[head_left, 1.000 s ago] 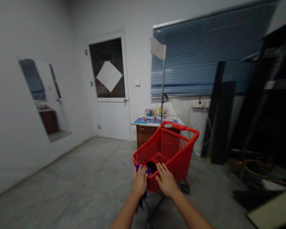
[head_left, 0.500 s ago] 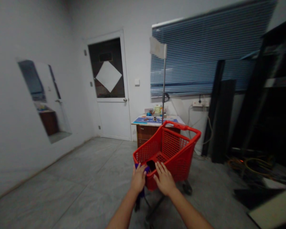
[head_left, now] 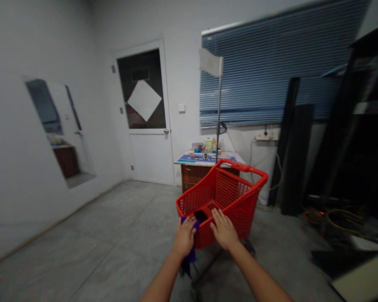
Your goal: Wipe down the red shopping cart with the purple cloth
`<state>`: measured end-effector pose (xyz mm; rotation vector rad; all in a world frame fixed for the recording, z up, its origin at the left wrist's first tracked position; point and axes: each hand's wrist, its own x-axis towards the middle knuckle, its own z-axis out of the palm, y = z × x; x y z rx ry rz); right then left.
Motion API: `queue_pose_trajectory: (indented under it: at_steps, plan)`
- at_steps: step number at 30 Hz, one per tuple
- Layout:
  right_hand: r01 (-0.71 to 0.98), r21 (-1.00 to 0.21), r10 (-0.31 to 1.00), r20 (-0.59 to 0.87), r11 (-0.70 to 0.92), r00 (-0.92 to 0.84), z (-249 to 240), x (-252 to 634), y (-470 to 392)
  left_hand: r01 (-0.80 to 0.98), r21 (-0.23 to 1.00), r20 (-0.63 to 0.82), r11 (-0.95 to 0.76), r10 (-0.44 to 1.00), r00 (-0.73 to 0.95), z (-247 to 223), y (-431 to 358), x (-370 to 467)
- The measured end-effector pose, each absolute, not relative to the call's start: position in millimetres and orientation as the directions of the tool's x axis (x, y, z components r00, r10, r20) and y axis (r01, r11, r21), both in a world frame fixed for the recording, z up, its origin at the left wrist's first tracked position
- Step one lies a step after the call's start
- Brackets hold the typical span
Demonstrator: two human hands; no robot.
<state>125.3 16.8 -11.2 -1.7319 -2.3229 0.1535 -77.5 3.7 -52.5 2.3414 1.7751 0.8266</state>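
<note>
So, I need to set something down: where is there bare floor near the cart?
Widest patch: the floor left of the red cart, bordered by the door and left wall.
Crowded: the cart's near rim, with the left hand, right hand and purple cloth; also far right, around the coiled cables.

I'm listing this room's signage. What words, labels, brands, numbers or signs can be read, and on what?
None can be read.
Blue sheet on the desk: too small and blurred.
Flag: nothing legible.
White sheet on the door: nothing legible.
Red cart: nothing legible.
</note>
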Motion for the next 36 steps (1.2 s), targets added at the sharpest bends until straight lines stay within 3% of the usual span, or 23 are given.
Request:
queue_pose_trajectory:
  at_steps: [8,16,28,36]
  plan:
    - [0.921,-0.273,0.951,0.216,0.278,-0.223,-24,114,19,0.868,0.386,0.388,-0.313,0.908,0.155,-55,12,-91]
    - [0.930,-0.272,0.961,0.197,0.245,-0.196,-30,101,13,0.862,0.442,0.398,-0.247,0.916,0.059,-54,15,-80]
    - [0.933,-0.201,0.942,0.222,0.298,-0.253,-16,128,22,0.857,0.362,0.438,-0.368,0.878,0.192,-50,14,-90]
    - [0.923,-0.212,0.934,0.232,0.322,-0.273,-21,131,21,0.886,0.343,0.495,-0.313,0.861,0.113,-55,21,-52]
